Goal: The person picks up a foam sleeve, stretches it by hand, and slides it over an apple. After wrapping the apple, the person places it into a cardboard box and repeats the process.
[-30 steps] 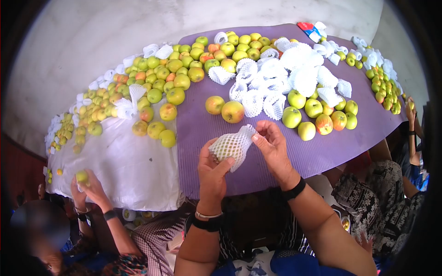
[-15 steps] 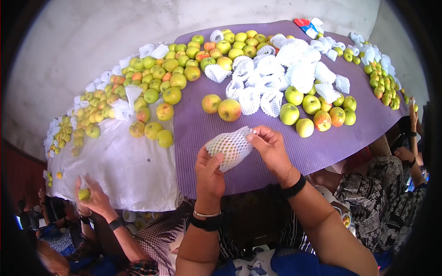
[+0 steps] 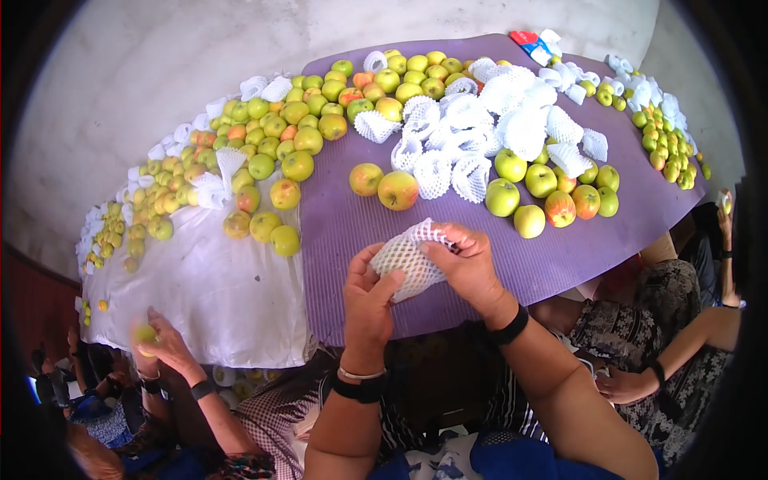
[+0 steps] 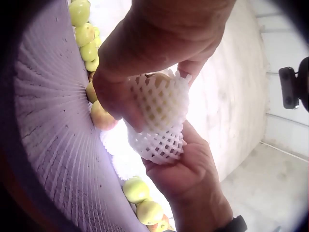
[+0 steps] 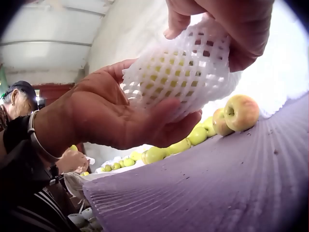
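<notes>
A white foam net sleeve (image 3: 410, 260) with a yellow-green apple inside is held between both hands above the purple mat. The left hand (image 3: 370, 300) grips the covered apple from the left, its thumb across the mesh. At the sleeve's upper right end, the right hand (image 3: 468, 268) pinches the rim. Through the mesh the apple (image 4: 157, 104) shows in the left wrist view, and part of it is bare at the sleeve's edge. In the right wrist view the left hand (image 5: 120, 108) cups the net sleeve (image 5: 178, 72) from below.
Two apples (image 3: 398, 190) lie just beyond the hands on the purple mat (image 3: 336, 280). Behind them are a heap of white net sleeves (image 3: 524, 120) and several apples (image 3: 541, 182). More apples (image 3: 264, 166) spread to the left. Other people's hands (image 3: 170, 348) are at the left and right edges.
The right hand has moved down and closer to the left hand, and the sleeve's stretched end looks shorter and wider. At the left, another person's hands have shifted with an apple.
</notes>
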{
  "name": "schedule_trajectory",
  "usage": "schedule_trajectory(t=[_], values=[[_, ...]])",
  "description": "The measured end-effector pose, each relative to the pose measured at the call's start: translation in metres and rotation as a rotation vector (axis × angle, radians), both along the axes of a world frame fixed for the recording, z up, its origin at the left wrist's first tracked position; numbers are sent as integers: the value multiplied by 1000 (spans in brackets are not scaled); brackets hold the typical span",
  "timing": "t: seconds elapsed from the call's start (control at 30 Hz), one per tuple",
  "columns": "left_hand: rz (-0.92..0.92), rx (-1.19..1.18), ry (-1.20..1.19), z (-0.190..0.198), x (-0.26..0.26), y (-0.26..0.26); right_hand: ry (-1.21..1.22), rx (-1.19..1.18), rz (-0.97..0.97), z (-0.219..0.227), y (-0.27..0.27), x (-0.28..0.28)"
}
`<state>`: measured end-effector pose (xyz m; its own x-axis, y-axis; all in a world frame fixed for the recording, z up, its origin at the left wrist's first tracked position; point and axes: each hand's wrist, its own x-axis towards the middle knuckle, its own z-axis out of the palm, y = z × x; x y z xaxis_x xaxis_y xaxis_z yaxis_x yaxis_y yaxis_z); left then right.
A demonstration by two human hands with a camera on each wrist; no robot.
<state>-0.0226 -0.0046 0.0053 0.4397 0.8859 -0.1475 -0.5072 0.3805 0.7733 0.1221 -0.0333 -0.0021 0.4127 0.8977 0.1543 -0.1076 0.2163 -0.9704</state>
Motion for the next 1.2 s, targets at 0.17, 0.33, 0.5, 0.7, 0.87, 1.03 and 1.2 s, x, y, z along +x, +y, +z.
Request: schedule_trajectory(t=[0.17, 0.33, 0.5, 0.7, 0.87, 1.03, 1.2], values=[[10, 51, 116, 0, 5, -4, -584, 226, -147, 2, -3, 1], [166, 98, 54, -4, 7, -2, -867, 475, -153, 14, -4, -17], [129, 44, -138, -9, -1, 3, -1159, 402, -77, 10, -11, -27], [5, 47, -339, -11, 1, 2, -1188, 554, -158, 13, -14, -31], [-9, -97, -441, -12, -3, 5, -1083, 634, -137, 16, -16, -31], [-100, -118, -667, -20, -7, 9, -906, 548, -88, 12, -17, -21], [-89, -139, -631, -17, -9, 9, -497, 144, -236, 11, -17, -19]])
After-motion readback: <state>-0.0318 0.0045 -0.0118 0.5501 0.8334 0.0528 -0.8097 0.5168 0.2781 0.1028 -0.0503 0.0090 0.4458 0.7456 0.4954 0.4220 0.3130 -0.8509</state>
